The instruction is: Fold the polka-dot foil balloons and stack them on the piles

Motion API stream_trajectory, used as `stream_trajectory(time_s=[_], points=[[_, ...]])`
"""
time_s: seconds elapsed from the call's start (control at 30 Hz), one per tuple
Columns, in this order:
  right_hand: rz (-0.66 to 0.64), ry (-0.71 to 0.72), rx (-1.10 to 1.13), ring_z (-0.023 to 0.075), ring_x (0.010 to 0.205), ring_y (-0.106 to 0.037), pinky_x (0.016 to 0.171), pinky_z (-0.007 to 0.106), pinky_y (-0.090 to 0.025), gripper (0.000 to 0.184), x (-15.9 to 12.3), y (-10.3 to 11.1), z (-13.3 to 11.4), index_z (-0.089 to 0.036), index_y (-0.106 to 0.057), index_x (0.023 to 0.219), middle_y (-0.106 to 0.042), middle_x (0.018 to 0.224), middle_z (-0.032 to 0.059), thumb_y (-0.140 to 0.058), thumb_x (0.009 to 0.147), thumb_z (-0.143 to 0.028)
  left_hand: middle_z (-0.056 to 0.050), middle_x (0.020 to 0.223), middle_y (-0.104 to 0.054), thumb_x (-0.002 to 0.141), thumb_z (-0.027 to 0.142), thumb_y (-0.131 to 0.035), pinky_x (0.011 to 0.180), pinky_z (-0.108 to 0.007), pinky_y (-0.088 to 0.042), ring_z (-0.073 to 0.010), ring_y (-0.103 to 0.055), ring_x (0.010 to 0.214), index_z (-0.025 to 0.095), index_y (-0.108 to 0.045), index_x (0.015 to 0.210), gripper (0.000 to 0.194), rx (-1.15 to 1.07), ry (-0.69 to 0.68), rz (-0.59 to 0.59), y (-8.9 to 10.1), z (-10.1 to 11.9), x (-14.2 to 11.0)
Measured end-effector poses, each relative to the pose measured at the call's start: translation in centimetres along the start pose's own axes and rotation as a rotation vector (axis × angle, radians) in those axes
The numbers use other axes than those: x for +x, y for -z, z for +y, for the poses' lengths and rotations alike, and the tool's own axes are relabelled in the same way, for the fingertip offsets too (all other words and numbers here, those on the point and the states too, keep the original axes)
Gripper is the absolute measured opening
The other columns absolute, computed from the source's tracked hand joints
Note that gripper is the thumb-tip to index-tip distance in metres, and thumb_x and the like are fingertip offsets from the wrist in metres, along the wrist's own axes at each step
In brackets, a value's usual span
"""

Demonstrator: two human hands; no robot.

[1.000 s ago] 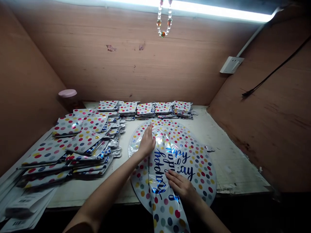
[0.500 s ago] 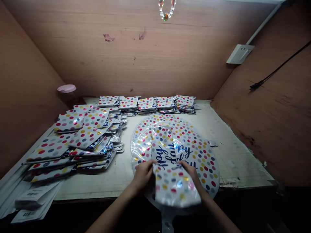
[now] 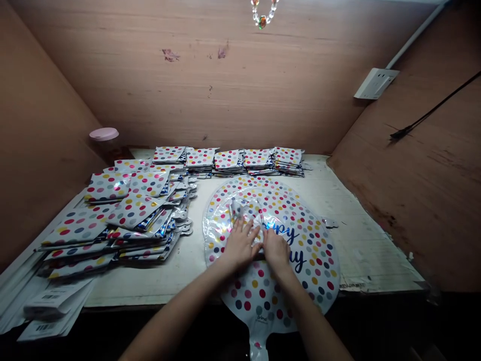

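Flat foil balloons (image 3: 317,245) with coloured dots and blue lettering lie stacked in front of me, a tail hanging over the table edge. On top of them is a foil balloon folded into a narrow packet (image 3: 246,206). My left hand (image 3: 240,245) presses flat on this packet with fingers spread. Beside it, my right hand (image 3: 277,251) is closed at the packet's right edge, its fingers curled and their tips partly hidden. Much of the packet is covered by the hands.
Piles of folded dotted balloons (image 3: 143,183) fill the left side, and a row of small stacks (image 3: 227,159) stands along the back. A pink-lidded cup (image 3: 104,134) is at back left. Barcoded papers (image 3: 50,301) lie at front left. Wooden walls (image 3: 188,110) enclose the table.
The folded balloon's near end, held up by both hands before, has been folded forward onto the stack. Both hands moved away from me; the left now lies flat on the packet.
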State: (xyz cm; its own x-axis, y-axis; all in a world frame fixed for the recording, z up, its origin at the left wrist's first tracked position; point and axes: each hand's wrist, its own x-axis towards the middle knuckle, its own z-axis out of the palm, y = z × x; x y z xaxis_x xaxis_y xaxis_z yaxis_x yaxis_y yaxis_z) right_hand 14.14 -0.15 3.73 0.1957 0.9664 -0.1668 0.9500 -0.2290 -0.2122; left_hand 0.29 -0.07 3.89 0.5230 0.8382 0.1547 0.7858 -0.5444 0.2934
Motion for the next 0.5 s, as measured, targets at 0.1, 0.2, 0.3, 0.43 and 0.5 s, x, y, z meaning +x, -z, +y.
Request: stream_trajectory(time_s=[0.1,0.2,0.3,0.43,0.5], points=[[0.002,0.079,-0.052,0.0221,0.074,-0.068,0.067,0.032,-0.051,0.032,0.5,0.3,0.5,-0.018,-0.058,0.102,-0.069,0.078,0.0109,-0.031,0.099,-0.035,-0.008,0.156,-0.016,0.088,0.062,-0.041,0.111,-0.06,-0.012,-0.0427,-0.008,0.14,0.03,-0.03,0.145,0.067,0.004,-0.044,-0.092,-0.6,-1.6,0.1],[0.055,0.155,-0.07,0.0242,0.084,-0.066,0.075,0.037,-0.051,0.03,0.3,1.2,1.7,-0.016,-0.057,0.11,-0.069,0.089,0.0138,-0.035,0.098,-0.033,-0.006,0.158,-0.007,0.086,0.067,-0.04,0.11,-0.063,-0.007,-0.0461,0.004,0.14,0.035,-0.025,0.146,0.07,0.007,-0.067,-0.121,-0.9,-2.6,-0.2],[0.168,0.536,-0.038,0.0254,0.103,-0.06,0.09,0.042,-0.047,0.026,-0.9,1.9,4.0,-0.017,-0.06,0.109,-0.064,0.109,0.0137,-0.04,0.096,-0.029,-0.005,0.158,-0.005,0.085,0.069,-0.04,0.108,-0.065,-0.004,-0.0479,0.008,0.138,0.036,-0.026,0.146,0.071,0.019,-0.073,-0.144,-0.5,-2.8,-0.2],[0.274,1.082,-0.029,0.0259,0.115,-0.055,0.095,0.043,-0.049,0.031,-2.1,0.9,6.8,-0.015,-0.06,0.117,-0.063,0.121,0.0121,-0.049,0.088,-0.016,-0.01,0.157,-0.005,0.078,0.076,-0.041,0.107,-0.067,0.0,-0.0485,0.008,0.138,0.029,-0.025,0.147,0.085,0.048,-0.132,-0.148,0.1,-2.3,-0.3],[0.403,1.11,-0.076,0.0264,0.113,-0.058,0.09,0.042,-0.054,0.039,-1.9,0.1,7.4,-0.009,-0.056,0.124,-0.063,0.121,0.0157,-0.047,0.086,-0.007,-0.014,0.156,-0.008,0.073,0.078,-0.046,0.109,-0.065,-0.001,-0.0469,0.005,0.139,0.02,-0.022,0.148,0.098,0.059,-0.22,-0.155,0.0,-1.7,-0.8]])
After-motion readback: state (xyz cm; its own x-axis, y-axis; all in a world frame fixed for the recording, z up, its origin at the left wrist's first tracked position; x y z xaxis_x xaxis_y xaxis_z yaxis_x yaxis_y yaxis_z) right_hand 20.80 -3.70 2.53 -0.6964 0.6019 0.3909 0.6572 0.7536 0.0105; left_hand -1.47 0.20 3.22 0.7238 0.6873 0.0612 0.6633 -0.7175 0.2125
